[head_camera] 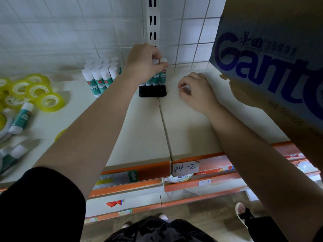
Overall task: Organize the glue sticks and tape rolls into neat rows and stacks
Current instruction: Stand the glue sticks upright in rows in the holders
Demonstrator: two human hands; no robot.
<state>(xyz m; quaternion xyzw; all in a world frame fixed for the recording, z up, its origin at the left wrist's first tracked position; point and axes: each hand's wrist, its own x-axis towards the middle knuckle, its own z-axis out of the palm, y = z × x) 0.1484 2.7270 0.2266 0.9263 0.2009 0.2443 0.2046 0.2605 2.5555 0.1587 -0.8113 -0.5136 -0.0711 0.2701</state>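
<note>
Squaring up row of glue sticks (pixel 158 78): left hand (pixel 146 63) grips their caps, sticks upright in black holder (pixel 152 92) at back of shelf (pixel 143 133). Right hand (pixel 195 92) rests on shelf just right of holder, fingers curled; cannot tell if it pinches anything. Standing block of sticks (pixel 102 75) just left; tape rolls (pixel 35 91) and loose sticks (pixel 21 117) scattered far left. Next likely: let go, fetch loose sticks, stand them alongside. Tape stacking not begun.

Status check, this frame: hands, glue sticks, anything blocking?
Left hand grips upright glue sticks at back. Right hand curled on shelf, hold unclear. Cardboard box crowds right side.
</note>
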